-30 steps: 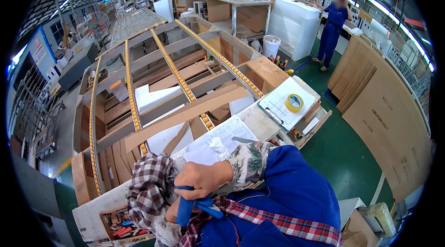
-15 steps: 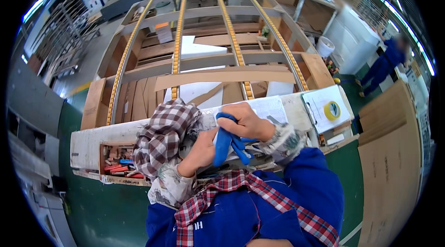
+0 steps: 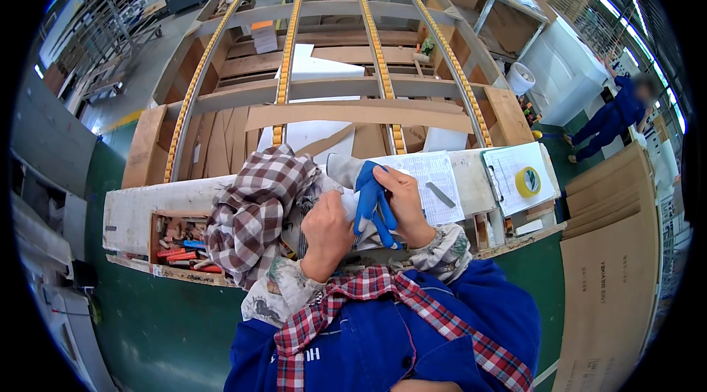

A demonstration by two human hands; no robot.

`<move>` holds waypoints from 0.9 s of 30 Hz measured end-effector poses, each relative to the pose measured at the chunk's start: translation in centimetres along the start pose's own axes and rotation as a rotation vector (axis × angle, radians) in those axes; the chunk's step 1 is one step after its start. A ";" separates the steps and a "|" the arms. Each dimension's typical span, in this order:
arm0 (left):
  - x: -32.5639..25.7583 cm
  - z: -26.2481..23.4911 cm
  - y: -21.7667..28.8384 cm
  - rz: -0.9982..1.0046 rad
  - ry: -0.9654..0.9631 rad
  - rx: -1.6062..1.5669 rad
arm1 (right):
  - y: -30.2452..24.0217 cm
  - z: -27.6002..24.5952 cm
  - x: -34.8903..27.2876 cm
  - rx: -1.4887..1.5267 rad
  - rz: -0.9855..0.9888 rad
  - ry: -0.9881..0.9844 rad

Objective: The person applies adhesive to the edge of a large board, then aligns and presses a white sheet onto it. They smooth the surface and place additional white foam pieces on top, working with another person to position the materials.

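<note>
A work glove with blue coated fingers (image 3: 373,204) and a pale knit cuff hangs in front of my chest, over the near edge of the bench. My right hand (image 3: 403,199) pinches its blue part between thumb and fingers. My left hand (image 3: 328,234) is closed against the pale fabric at the glove's left side; its fingertips are partly hidden. Left of that hand lies a bundled brown-and-white checked cloth (image 3: 258,200). Beyond my right hand, a printed sheet (image 3: 421,175) lies flat with a grey strip (image 3: 440,195) on it.
A wooden compartment with markers and small pieces (image 3: 177,248) sits at the bench's left. On the right lies a clipboard (image 3: 508,197) bearing a yellow tape roll (image 3: 527,181). Roller rails (image 3: 287,61) run away beyond the bench. Cardboard sheets (image 3: 611,267) and a person (image 3: 615,112) are at right.
The glove has turned so that its cuff shows at the far side. My right hand has moved from on top of the glove to its right side; my left hand has shifted slightly right.
</note>
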State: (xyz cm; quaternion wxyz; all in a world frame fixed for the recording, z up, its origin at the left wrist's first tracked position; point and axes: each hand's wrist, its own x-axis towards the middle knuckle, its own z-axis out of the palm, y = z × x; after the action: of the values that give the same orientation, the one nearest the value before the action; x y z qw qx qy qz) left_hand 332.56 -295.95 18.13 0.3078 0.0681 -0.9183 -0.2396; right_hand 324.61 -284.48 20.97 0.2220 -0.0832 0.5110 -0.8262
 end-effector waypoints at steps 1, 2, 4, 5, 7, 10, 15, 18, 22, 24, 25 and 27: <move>-0.1 -0.1 0.0 -0.023 -0.025 -0.041 | -0.2 0.4 -0.2 0.094 0.076 0.011; -0.3 -0.2 0.1 -0.045 -0.051 -0.083 | -0.3 0.6 -0.4 0.187 0.152 0.022; -0.7 -0.1 0.3 -0.088 -0.088 -0.086 | 0.4 0.2 -0.4 0.212 0.168 0.026; -0.7 -0.1 0.3 -0.106 -0.106 -0.090 | 0.6 0.0 -0.3 0.224 0.172 0.029; -0.7 0.0 -0.3 -0.029 -0.006 -0.004 | 0.1 -0.6 -0.3 -0.057 0.042 -0.068; -0.7 0.5 -1.0 0.024 0.064 0.171 | -1.2 -0.7 -0.8 -0.509 -0.197 -0.070; -0.5 0.7 -0.5 -0.022 0.091 0.210 | -0.4 0.0 -2.8 -0.829 -0.308 -0.055; -0.3 0.2 -0.4 -0.043 0.112 0.179 | 0.1 -1.1 -2.7 -0.761 -0.317 0.019; -0.6 -1.2 -0.5 -0.130 0.016 0.104 | -1.8 -2.9 -2.3 -0.804 -0.273 0.077; -1.0 -1.3 -0.5 -0.155 0.005 0.020 | -1.9 -4.0 -1.9 -0.889 -0.260 0.022; -1.1 -1.2 -0.6 -0.153 0.005 0.018 | -2.1 -3.7 -2.0 -0.972 -0.228 -0.012; -1.4 -1.1 -0.6 -0.150 0.005 0.012 | -2.6 -3.0 -2.3 -1.136 -0.164 -0.082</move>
State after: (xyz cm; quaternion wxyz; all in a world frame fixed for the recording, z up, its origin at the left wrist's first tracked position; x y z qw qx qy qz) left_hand 334.33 -296.56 17.82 0.2907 0.1391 -0.9113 -0.2562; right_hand 324.81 -280.04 22.06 0.0973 -0.2608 0.8576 -0.4325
